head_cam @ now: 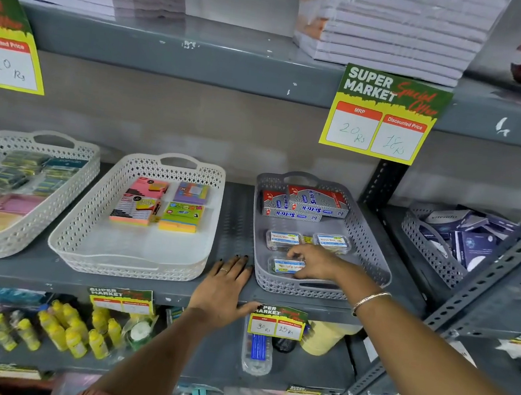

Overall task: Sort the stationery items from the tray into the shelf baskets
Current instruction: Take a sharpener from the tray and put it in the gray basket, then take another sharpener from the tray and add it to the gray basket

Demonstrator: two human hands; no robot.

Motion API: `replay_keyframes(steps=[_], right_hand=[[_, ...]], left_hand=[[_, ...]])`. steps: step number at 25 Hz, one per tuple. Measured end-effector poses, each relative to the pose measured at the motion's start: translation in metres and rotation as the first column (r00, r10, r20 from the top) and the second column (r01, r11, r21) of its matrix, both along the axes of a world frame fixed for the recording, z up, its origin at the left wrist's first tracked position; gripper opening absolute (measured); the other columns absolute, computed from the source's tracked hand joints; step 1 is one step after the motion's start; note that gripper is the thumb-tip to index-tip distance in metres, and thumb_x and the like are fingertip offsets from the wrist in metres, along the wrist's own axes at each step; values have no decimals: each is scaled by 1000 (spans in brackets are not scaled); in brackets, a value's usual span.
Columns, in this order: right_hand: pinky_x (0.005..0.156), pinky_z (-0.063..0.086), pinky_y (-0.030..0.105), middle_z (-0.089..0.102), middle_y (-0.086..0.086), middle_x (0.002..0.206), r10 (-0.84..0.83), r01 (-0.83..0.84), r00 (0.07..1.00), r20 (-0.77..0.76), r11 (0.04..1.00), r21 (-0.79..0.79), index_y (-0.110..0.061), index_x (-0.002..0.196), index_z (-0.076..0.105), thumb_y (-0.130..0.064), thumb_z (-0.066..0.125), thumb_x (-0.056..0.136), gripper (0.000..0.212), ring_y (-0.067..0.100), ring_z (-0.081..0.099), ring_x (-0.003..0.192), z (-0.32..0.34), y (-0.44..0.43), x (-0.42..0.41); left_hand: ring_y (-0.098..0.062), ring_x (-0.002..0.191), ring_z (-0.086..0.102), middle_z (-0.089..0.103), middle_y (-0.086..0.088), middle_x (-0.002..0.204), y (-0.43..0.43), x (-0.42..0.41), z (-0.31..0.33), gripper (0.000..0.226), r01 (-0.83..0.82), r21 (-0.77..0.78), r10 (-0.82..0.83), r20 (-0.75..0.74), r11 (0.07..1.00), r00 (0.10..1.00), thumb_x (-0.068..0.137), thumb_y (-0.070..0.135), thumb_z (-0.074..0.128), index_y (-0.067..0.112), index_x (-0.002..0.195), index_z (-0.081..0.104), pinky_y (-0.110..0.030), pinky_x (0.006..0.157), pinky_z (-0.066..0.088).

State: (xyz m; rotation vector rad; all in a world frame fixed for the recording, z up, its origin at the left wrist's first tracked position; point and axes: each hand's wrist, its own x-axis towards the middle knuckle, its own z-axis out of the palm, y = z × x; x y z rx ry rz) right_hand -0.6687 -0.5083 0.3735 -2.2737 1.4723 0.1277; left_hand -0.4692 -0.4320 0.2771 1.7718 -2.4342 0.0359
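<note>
— Where is your right hand now?

— My right hand (313, 262) is inside the grey basket (374, 264), a little right of the centre of the frame. Its grip is closed round a small clear box (287, 266) at the near end of this basket. I cannot tell if the box is lifted or not.

— And the other one?

— My left hand (224, 285) lies flat on the shelf (237, 220), the grip wide and the fingers straight. It is in the gap between the grey basket and the white basket (129, 269), and it holds nothing.

— What else is in the grey basket?

— Two clear boxes (282, 240) stand side by side just behind my fingers, and red and silver cartons (303, 202) are at the far end. The white basket, left of centre, has packs of sticky notes (161, 209).
</note>
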Motion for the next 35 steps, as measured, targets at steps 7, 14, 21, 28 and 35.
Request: replay_keyframes(steps=[7,14,21,28,35], right_hand=[[101,41,38,50,14,136,3,8,993,119,996,-93,-13,132,42,-31,71,78,64,28,50,121,21,-3,7],[84,48,34,56,3,96,202,-40,884,423,932,-361,-9,112,59,-18,67,80,34,16,51,83,66,-10,135],[84,49,38,65,13,107,429,-273,817,384,876,-398,-11,111,59,-18,63,81,31,31,62,96,73,55,328],[79,47,38,63,12,109,549,-408,761,346,819,-404,-9,111,56,-20,60,85,29,30,58,102,24,152,517],[79,49,41,62,12,107,718,-594,606,344,695,-405,-10,110,58,-19,58,86,26,32,58,102,-82,235,634]], left_hand=[[-21,142,10,13,-5,156,10,3,10,98,-19,-9,19,0,1000,1000,70,75,9,16,147,19,-39,115,8],[-26,124,42,47,-12,137,70,56,36,57,105,-268,-121,-45,958,992,85,50,40,12,128,40,-35,101,36],[-30,126,38,44,-17,139,150,224,56,60,-245,-397,229,-87,885,970,84,51,48,9,126,41,-40,100,30],[-29,136,27,36,-15,147,289,415,-27,73,-610,-114,607,-64,784,792,85,60,38,7,136,43,-51,104,34],[-26,141,8,14,-11,155,395,465,-153,81,-792,192,811,-38,579,584,89,70,18,10,144,31,-49,106,12]])
